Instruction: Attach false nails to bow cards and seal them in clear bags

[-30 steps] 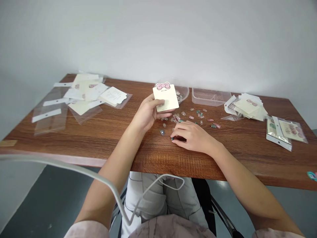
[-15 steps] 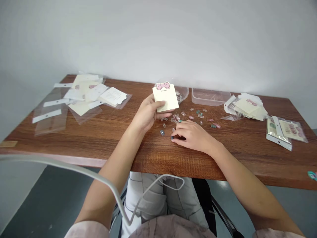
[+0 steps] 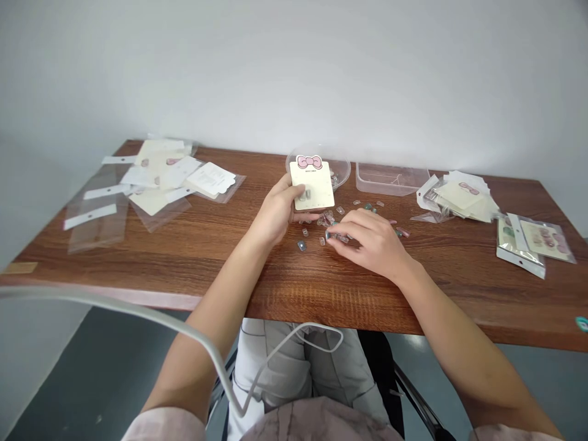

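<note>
My left hand (image 3: 275,211) grips a cream display card (image 3: 319,187) topped with a pink bow, thumb on its front. Beside the thumb, small greyish pieces (image 3: 305,195) show on the card; whether they are stuck on is unclear. Just above the table, my right hand (image 3: 367,242) pinches a dark blue-grey press-on nail (image 3: 327,234) between thumb and fingertip. Loose press-on nails (image 3: 340,210), clear, pink and green, lie scattered below the card and partly under my right hand. A single blue-grey nail (image 3: 302,245) rests nearer to me.
Behind the card stands a round clear tub (image 3: 342,168) with nails inside, next to a rectangular clear box (image 3: 390,184). Clear bags and cards (image 3: 158,168) spread at left. More cards (image 3: 463,199) and packed nail sets (image 3: 544,240) lie at right. A white cable (image 3: 184,327) crosses in front.
My right hand has lifted slightly and moved away from me with the dark nail. The card has shifted a little right and down, showing the small pieces by my thumb.
</note>
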Demonstrator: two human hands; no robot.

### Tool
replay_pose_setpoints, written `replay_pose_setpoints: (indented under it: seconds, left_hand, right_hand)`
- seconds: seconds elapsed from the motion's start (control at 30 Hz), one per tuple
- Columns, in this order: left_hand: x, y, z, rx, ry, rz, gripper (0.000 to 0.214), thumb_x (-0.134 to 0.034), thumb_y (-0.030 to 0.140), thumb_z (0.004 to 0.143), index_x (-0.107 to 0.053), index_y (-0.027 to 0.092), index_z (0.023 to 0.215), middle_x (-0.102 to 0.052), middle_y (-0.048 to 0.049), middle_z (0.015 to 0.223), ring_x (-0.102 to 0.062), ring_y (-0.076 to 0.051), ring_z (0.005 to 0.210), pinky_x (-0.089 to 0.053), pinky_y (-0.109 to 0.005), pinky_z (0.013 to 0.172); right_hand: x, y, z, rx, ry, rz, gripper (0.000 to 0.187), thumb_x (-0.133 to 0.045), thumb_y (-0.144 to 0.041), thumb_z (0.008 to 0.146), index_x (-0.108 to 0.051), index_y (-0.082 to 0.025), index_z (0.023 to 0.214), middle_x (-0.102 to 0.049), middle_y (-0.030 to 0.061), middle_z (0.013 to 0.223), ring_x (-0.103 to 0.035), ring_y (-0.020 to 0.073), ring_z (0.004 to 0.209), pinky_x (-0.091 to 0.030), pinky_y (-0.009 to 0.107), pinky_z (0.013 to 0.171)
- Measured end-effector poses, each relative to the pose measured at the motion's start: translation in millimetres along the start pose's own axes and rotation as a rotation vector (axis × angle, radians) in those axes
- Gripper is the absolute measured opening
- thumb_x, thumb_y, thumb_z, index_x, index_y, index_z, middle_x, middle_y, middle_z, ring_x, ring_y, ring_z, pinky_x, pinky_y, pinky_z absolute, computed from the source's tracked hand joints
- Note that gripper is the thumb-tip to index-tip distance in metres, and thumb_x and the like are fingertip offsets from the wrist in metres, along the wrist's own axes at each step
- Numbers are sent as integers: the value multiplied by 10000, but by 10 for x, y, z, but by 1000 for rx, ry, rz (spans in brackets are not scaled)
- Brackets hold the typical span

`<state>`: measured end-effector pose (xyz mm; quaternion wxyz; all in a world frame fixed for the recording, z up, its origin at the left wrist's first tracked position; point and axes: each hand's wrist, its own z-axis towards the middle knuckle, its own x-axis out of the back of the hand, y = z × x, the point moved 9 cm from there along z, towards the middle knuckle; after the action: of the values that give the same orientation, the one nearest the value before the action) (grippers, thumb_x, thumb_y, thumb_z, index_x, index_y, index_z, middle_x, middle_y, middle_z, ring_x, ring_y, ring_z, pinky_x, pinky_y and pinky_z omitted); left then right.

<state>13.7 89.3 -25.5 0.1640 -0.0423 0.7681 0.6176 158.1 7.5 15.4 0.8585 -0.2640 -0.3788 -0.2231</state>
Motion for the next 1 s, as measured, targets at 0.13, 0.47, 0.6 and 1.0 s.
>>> replay_pose_setpoints:
  seconds: [0.13, 0.47, 0.6, 1.0]
  left_hand:
    - [-77, -87, -31, 47, -19, 48, 422, -586, 215, 901, -632, 187, 1320, -750, -114, 1223, -754, -257, 990, -680, -355, 717]
    - [-337, -266, -146, 124, -146, 94, 440, -563, 250, 957, -600, 199, 1392, -743, -112, 1210, -751, -234, 921, -682, -412, 779]
    - [-367, -272, -172, 127, -157, 110, 450, -554, 254, 966, -591, 208, 1412, -721, -114, 1274, -740, -244, 979, -678, -442, 829]
    - [-350, -299, -160, 115, -172, 84, 425, -578, 256, 968, -609, 210, 1389, -724, -119, 1265, -749, -233, 962, -685, -399, 787]
  right_hand:
    - [181, 96, -8, -106, 155, -63, 149, -600, -245, 1010, -748, -224, 1017, -720, 63, 877, -659, 204, 782, -559, 371, 738]
    - [130, 130, -30, -166, 179, -178, 194, -556, -226, 1028, -742, -210, 977, -742, 49, 874, -691, 169, 761, -524, 302, 655]
    - [126, 98, -40, -112, 205, -227, 166, -578, -202, 1019, -741, -190, 995, -748, 46, 876, -694, 160, 746, -516, 285, 634]
    - [120, 99, -29, -130, 198, -266, 182, -576, -210, 1020, -754, -192, 984, -753, 50, 875, -702, 172, 762, -525, 296, 647]
